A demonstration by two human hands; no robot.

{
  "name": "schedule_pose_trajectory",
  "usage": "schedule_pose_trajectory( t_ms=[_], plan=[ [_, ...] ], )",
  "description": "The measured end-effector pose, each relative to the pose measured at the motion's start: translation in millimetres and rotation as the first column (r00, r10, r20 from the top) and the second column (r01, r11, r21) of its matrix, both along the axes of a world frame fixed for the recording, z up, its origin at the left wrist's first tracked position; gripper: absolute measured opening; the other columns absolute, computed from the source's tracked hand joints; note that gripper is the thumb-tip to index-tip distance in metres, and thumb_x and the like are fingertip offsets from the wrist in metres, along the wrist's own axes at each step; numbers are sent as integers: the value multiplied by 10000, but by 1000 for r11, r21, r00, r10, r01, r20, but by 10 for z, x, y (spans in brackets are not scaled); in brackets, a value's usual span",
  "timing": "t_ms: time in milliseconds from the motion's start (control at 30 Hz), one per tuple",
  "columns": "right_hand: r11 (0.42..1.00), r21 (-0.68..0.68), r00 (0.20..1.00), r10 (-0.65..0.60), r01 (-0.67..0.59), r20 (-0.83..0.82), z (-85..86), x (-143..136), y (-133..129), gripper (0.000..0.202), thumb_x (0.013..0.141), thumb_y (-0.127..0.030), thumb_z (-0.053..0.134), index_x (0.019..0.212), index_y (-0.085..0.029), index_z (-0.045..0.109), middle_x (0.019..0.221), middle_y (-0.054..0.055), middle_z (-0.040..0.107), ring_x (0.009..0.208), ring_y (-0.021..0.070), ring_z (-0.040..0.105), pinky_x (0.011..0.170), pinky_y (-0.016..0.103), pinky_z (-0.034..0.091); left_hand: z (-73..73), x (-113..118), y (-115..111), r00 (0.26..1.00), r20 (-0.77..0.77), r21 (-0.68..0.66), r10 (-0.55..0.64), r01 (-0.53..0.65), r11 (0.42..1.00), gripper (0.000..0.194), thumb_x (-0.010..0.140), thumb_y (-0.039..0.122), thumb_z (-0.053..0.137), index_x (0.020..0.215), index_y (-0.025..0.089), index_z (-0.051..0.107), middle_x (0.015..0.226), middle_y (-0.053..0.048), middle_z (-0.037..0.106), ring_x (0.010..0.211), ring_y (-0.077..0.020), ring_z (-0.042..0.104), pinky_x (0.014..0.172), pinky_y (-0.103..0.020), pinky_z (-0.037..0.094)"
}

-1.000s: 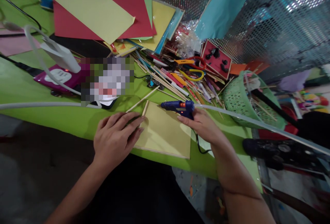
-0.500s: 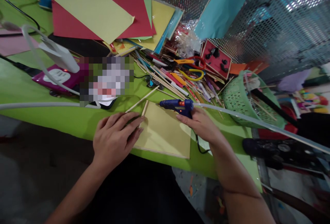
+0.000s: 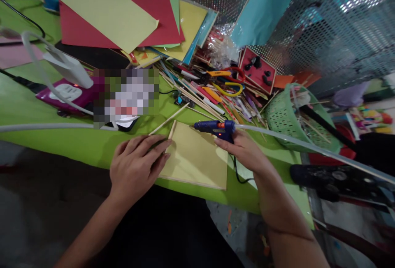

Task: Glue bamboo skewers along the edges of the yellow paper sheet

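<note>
My right hand (image 3: pixel 243 146) is wrapped round the grip of a blue glue gun (image 3: pixel 212 128), whose nozzle points left over the top edge of a pale yellow board (image 3: pixel 200 157). A long clear glue stick runs out of the back of the gun to the right. My left hand (image 3: pixel 138 159) rests at the board's left edge, its fingertips pressed on a thin wooden stick (image 3: pixel 173 131) that lies along that edge. Another thin stick (image 3: pixel 169 119) slants up from behind the left fingers on the green table.
Pens, sticks and yellow-handled scissors (image 3: pixel 230 89) lie in a heap behind the board. A green basket (image 3: pixel 280 120) stands at the right. Purple power strip (image 3: pixel 69 93), white cable and blurred phone are at the left; coloured paper (image 3: pixel 111 17) lies at the back.
My right hand and the glue gun have shifted slightly right along the board's top edge. The left hand holds nearly the same place.
</note>
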State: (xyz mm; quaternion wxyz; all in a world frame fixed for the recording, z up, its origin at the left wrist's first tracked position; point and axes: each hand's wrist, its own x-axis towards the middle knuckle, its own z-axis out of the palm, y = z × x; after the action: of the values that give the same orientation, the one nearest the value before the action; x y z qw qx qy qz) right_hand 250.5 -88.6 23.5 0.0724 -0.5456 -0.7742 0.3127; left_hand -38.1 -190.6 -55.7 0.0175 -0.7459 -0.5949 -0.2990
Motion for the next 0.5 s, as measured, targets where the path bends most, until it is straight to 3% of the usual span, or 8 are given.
schedule_pose_trajectory(
  t_ms=[133,500],
  plan=[
    [1000,1,1000,9,-9,-29,14,-11,-1,445,961,-641,592,1162,-273,743,1117,57,783,1025,312,701,912,453,537,-8,0,-1,1000,1,3,4,-4,1000,297,992,303,657,1283,326,714,1248,16,776,1115,-270,670,879,-447,434],
    [1000,-21,999,4,-3,37,8,-30,-12,470,962,-649,585,1115,-236,751,1147,112,776,1082,353,694,969,517,520,-29,-14,-13,1000,0,-24,7,-7,1000,321,985,306,662,1301,341,701,1256,12,776,1138,-279,671,893,-464,441]
  ],
)
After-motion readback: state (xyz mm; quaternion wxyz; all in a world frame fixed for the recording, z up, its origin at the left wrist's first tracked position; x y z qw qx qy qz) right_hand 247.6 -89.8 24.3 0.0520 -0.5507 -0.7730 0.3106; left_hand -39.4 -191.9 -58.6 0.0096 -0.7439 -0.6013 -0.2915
